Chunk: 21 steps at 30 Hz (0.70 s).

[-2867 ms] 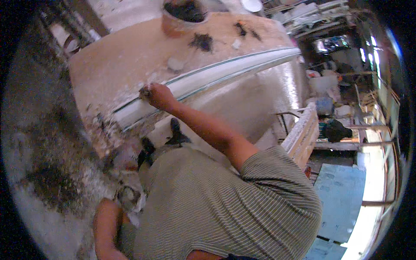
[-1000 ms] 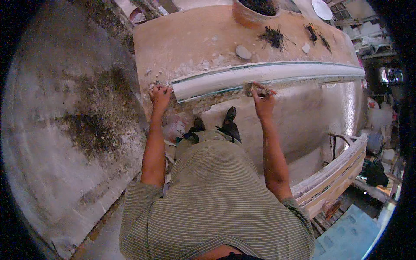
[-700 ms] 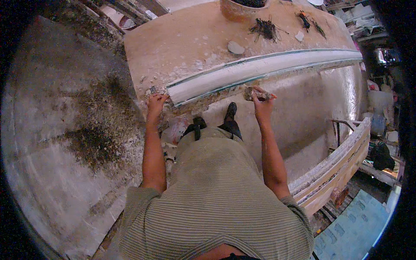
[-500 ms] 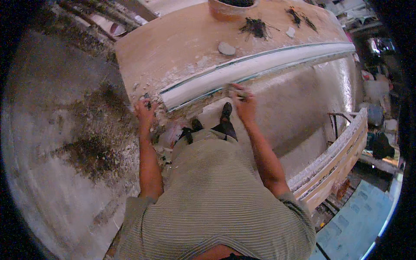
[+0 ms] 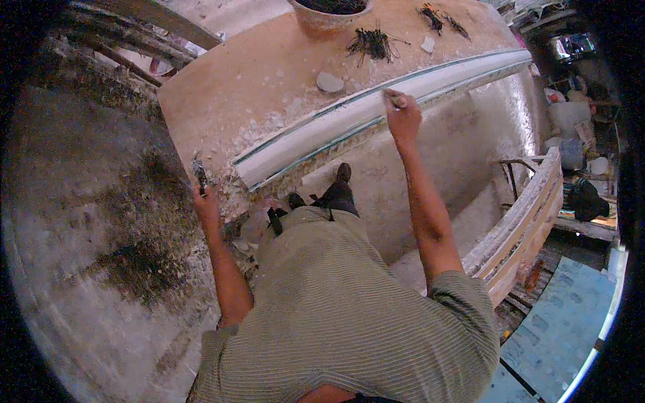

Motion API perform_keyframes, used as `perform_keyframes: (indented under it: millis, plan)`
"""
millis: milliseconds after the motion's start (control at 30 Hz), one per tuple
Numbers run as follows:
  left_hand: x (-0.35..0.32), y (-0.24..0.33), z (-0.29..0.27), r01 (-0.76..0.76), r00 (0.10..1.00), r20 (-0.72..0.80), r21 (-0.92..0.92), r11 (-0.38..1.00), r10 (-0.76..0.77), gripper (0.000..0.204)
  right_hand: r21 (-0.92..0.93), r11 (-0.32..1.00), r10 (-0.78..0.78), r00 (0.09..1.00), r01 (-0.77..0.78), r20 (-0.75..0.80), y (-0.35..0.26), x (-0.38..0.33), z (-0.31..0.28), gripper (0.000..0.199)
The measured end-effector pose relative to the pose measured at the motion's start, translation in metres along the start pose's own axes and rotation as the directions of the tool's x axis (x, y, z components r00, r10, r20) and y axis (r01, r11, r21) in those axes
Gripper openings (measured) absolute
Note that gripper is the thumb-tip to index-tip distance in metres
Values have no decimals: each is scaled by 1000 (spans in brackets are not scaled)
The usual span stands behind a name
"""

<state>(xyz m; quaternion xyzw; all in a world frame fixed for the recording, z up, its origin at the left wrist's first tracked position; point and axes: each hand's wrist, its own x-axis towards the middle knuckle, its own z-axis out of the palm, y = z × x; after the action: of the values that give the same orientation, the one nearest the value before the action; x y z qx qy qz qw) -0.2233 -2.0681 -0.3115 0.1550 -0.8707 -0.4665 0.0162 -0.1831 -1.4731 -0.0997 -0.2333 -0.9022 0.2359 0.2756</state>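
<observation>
A long white plaster-like strip (image 5: 312, 136) with blue-green edges runs along the near edge of the wooden tabletop (image 5: 235, 74). Over its middle is my right hand (image 5: 404, 124), fingers closed around a small thing that blur and the fingers leave too unclear to name. At the table's near left corner, my left hand (image 5: 207, 205) is closed on a narrow dark tool (image 5: 200, 173) flecked with white, which points away from me. White crumbs (image 5: 269, 127) lie scattered near the strip's left end.
Farther back on the tabletop are a flat grey-white lump (image 5: 330, 82), a clump of black strands (image 5: 371, 44) and a clay-coloured bowl (image 5: 330, 19) with dark contents. To the right stands a white-spattered wooden frame (image 5: 521, 221). A blue panel (image 5: 561, 329) lies lower right.
My right hand has moved up and right, from the strip's near edge onto its middle. My left hand sits slightly lower and left, its dark tool now plainer. The whole view has shifted a little.
</observation>
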Motion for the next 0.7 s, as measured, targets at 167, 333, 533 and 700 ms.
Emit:
perform_keyframes:
  millis: [167, 333, 533, 700]
  plan:
    - [-2, 98, -16, 142, 981, 169, -319, 937, -91, 43, 615, 742, -612, 644, 267, 458, -99, -54, 74, 32]
    - [-18, 150, 2, -159, 968, 191, -44, 986, 165, 41, 438, 819, -574, 545, 371, 611, -45, -25, 97, 33]
    - [-62, 202, 33, -27, 948, 309, -172, 985, 80, 43, -404, 813, -161, 830, 418, 534, 154, 151, -31, 19]
    - [-91, 231, 55, -74, 883, 457, -82, 994, 104, 36, 340, 926, -327, 800, 165, 503, 70, 89, -10, 18]
